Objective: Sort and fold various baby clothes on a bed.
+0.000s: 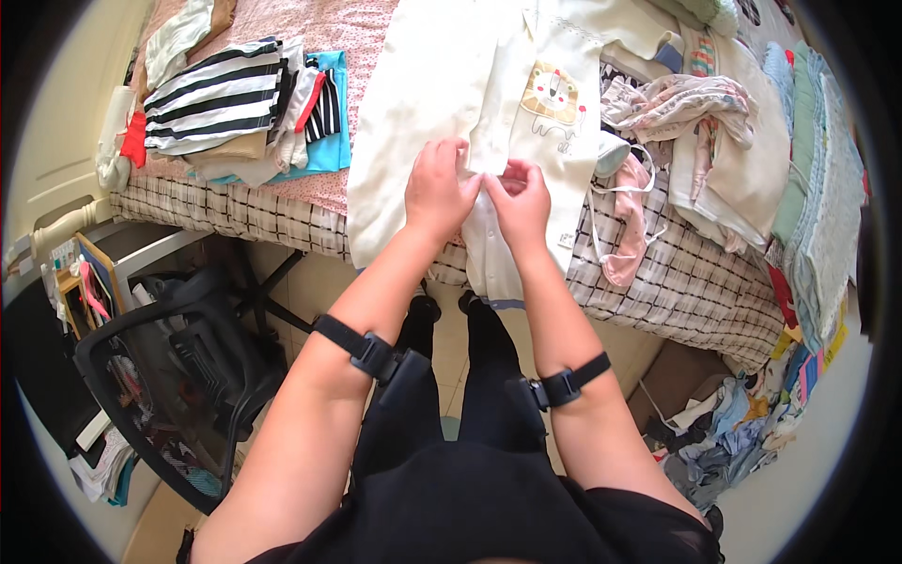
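Observation:
A cream baby garment (416, 92) with a lion picture (552, 93) on its right half lies spread over the bed, its lower end hanging past the bed's edge. My left hand (441, 185) and my right hand (520, 197) meet at its front opening, thumbs nearly touching. Each hand pinches an edge of the cream cloth between thumb and fingers. Small snap buttons show along the placket below my hands. What lies under my fingertips is hidden.
A stack with a black-and-white striped garment (211, 95) lies left. Right are a floral cloth (676, 106), a pink face mask (627, 233) and folded blankets (817, 197). A mesh-backed chair (176, 366) stands lower left; a clothes heap (733, 423) lies lower right.

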Available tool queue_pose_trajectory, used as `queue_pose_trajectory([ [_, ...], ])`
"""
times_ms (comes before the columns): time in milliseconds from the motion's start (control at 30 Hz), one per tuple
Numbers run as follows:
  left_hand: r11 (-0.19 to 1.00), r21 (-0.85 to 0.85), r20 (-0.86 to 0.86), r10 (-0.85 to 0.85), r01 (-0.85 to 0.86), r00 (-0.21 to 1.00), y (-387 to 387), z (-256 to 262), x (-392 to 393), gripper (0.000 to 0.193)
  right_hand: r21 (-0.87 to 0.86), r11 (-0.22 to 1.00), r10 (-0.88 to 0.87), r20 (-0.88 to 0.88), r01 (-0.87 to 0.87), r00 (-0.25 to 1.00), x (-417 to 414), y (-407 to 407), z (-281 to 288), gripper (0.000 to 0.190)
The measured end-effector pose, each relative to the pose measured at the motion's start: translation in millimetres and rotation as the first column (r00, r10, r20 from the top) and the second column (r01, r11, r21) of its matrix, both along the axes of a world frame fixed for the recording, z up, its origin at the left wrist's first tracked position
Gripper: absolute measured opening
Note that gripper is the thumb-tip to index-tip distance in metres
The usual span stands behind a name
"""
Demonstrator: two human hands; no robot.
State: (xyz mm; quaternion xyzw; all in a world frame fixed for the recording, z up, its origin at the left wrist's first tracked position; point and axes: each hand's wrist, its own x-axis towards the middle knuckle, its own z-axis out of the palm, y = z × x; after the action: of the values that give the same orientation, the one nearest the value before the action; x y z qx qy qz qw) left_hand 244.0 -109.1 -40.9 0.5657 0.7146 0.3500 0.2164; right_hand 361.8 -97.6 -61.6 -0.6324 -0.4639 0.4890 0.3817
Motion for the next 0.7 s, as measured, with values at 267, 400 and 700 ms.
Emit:
queue_pose_trajectory([
  [267, 0.988, -0.129, 0.101, 0.094, -0.081, 0.990, -13.4, -22.2, -5.3, 0.011, -0.086, 0.982, -0.186, -0.237, 0.170, 0.954, -11.1, 1.4, -15.6, 0.025],
  [400, 0.992, -0.089, 0.075, 0.096, -0.089, 0.993, -17.0, -24.2, -8.6, 0.012, -0.122, 0.965, -0.261, -0.338, 0.233, 0.904, -12.2, -10.2, 2.6, 0.019],
  [700, 0.894, -0.429, 0.534, 0.366, -0.129, 0.762, -28.0, -15.4, -6.9, 0.015, 0.139, 0.987, -0.103, 0.149, 0.082, 0.983, -39.3, -10.2, -12.9, 0.018],
])
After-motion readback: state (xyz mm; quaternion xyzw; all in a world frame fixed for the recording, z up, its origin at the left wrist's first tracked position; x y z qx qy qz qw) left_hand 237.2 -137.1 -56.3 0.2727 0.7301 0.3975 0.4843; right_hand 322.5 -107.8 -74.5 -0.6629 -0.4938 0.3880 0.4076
